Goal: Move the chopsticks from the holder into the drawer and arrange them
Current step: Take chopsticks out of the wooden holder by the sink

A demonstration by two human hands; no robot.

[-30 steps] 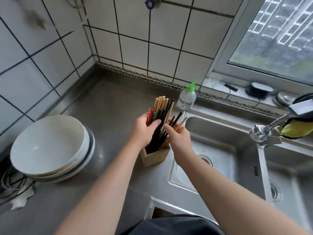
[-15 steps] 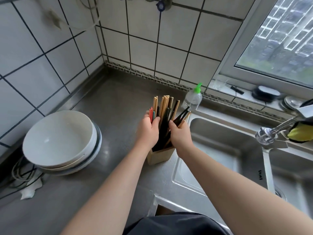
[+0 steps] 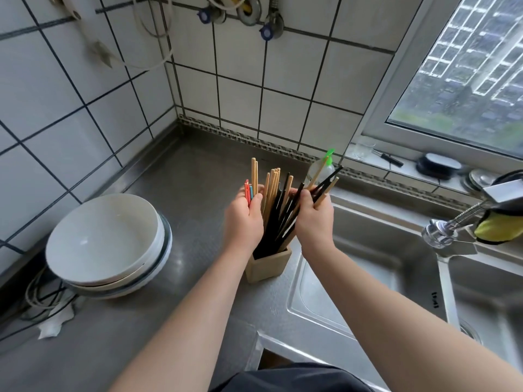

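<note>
Left hand (image 3: 244, 219): fingers clenched round red, blue and pale wooden chopsticks (image 3: 271, 193), which still stand in the square light-wood holder (image 3: 267, 265).
Right hand (image 3: 313, 219): grips a splayed bunch of black and wooden sticks.
Change from 0.5 s ago: bundle now split into two fans; right bunch tilted further toward the steel sink (image 3: 368, 278).
Holder position: on the steel tabletop (image 3: 181, 306), beside stacked white bowls (image 3: 107, 241).
</note>
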